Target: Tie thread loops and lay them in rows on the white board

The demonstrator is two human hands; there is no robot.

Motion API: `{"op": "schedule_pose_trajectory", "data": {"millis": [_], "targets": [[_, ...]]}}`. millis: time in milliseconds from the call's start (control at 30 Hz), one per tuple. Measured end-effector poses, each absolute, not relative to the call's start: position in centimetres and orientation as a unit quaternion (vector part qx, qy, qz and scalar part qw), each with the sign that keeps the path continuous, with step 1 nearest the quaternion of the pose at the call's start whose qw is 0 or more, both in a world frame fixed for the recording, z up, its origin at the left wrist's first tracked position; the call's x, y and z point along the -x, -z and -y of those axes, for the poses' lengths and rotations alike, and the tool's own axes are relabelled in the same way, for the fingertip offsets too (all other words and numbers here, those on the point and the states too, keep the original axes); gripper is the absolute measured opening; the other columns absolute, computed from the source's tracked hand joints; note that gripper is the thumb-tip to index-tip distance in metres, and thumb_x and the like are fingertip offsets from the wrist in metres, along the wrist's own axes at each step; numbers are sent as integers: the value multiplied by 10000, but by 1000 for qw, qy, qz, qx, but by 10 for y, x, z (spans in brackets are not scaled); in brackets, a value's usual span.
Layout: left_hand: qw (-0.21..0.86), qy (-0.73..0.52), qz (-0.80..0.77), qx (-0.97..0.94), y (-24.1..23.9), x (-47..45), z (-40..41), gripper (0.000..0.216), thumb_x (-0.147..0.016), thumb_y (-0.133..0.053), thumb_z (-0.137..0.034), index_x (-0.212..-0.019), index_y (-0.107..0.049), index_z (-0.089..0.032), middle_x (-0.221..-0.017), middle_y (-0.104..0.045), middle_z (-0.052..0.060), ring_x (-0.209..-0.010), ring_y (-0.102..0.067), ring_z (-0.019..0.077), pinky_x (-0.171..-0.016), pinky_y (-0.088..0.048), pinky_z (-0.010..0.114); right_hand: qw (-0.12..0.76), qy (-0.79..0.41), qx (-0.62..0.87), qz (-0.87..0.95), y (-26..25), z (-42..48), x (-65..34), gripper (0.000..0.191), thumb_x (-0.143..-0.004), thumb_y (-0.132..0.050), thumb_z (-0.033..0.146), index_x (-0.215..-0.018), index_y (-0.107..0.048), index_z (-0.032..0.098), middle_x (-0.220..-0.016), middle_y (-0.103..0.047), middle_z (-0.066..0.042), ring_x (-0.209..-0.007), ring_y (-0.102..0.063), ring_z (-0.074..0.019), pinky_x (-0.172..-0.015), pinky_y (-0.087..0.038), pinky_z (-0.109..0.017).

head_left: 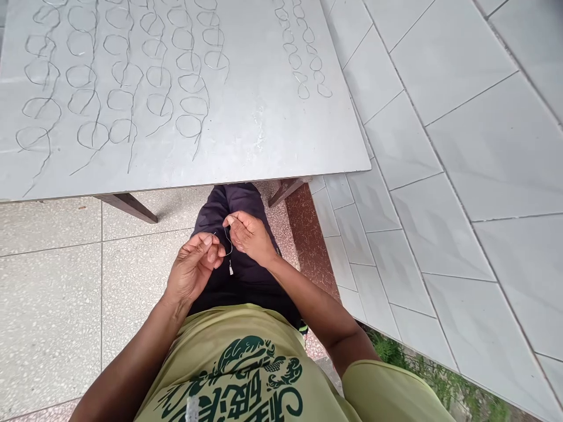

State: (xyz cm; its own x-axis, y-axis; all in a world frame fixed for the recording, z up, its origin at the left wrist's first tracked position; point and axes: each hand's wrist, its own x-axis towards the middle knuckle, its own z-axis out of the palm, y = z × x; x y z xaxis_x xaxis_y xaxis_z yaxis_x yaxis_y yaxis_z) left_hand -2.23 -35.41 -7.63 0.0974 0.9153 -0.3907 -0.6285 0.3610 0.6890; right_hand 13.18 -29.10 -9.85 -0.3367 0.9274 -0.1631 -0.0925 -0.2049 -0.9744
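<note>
Over my lap, my left hand [196,264] pinches one end of a thin wire [230,246] between thumb and forefinger. Close by, my right hand [248,235] is pinched on the other part of the same wire, fingertips a little higher and to the right. Between the two hands the wire bows in a loose curve. Both hands are apart from the table. Rows of wire rings with tails [92,102] lie on the white tabletop [246,135] ahead of me, mostly on its left side. Two chains of smaller wire rings [294,58] lie toward the right.
The table's front edge runs just beyond my knees, with dark wooden legs [127,208] beneath. A white tiled wall [440,164] closes off the right side. Speckled floor tiles [53,299] lie to the left. A small white drawstring tip [231,269] hangs at my waist.
</note>
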Motion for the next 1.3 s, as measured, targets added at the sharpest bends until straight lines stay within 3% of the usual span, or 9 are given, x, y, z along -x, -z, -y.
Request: {"op": "schedule_pose_trajectory", "data": {"millis": [133,500,833,1300], "targets": [[725,-492,-432,-217,71,25,353,163,-867,-756,-307,-871,-712,-150,-552,-462,-16,-663,-571,140,-484,-314,181,371,-602,429,562,92,288,-140,366,-1005,-485,554,-919,-603,218,-560,-456,69,-468,-431,-87,-465,-364,-215],[728,-423,-486,-232,62,21,361,232,-828,-792,-359,-815,-674,-160,-533,-443,-31,-574,-548,125,-404,-228,166,362,-407,436,716,90,301,-147,287,-1066,-360,392,-985,-570,216,-744,-609,1,-698,-615,-140,-727,-489,-279],[722,-424,-495,-231,64,12,365,256,-845,-773,-393,-891,-676,-160,-550,-464,-30,-583,-569,130,-386,-253,151,409,-371,526,647,98,314,-130,296,-1064,-351,413,-1003,-563,216,-790,-636,-26,-713,-621,-150,-760,-511,-286],[736,-408,-485,-239,65,12,368,234,-838,-774,-368,-843,-686,-151,-544,-485,-14,-593,-574,140,-356,-266,148,406,-373,495,671,102,312,-134,283,-1063,-362,392,-1025,-574,209,-821,-656,-36,-712,-628,-145,-762,-505,-280]]}}
